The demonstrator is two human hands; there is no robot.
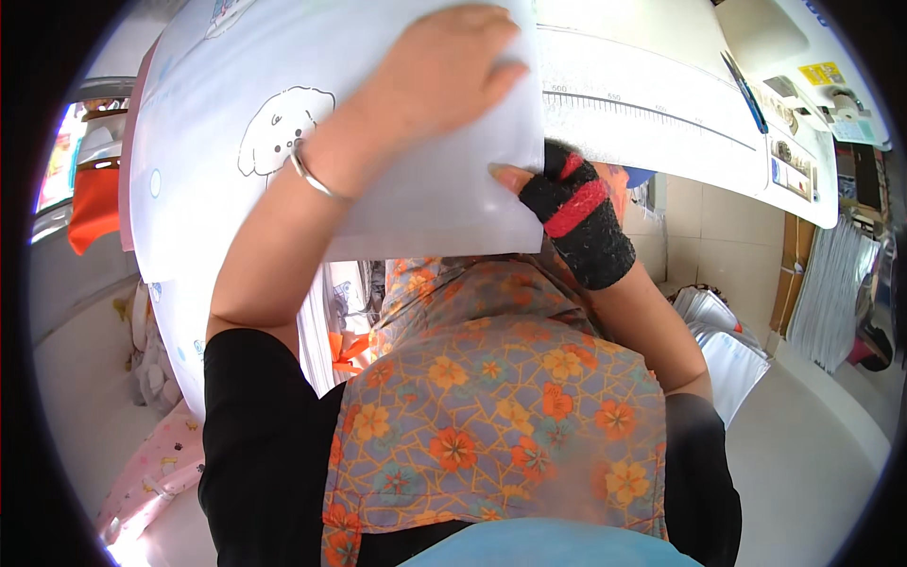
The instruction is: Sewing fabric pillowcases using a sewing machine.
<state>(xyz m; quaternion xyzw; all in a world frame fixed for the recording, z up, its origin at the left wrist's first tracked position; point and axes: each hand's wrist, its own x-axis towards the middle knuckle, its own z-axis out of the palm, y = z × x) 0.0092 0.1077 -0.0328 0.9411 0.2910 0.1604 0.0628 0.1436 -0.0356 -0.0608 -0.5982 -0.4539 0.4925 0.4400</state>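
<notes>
A white cloth [416,208] with a line-drawn puppy lies over the worktable, its right edge near the printed ruler. My left hand [449,71] rests on top of the cloth by its far right edge, the fingers extended and the thumb apart from them. At the near right corner, my right hand [576,213], in a black fingerless glove with red bands, pinches the cloth's edge. Its thumb is on the upper face; the other fingers are mostly hidden.
The white tabletop [652,90] carries a ruler scale. Blue snips [744,90] lie at its right, beside a white machine [803,38] that looks like a sewing machine. Stacked folded pieces [831,293] stand at the far right, another pile [727,350] below. Orange cloth [94,203] hangs left.
</notes>
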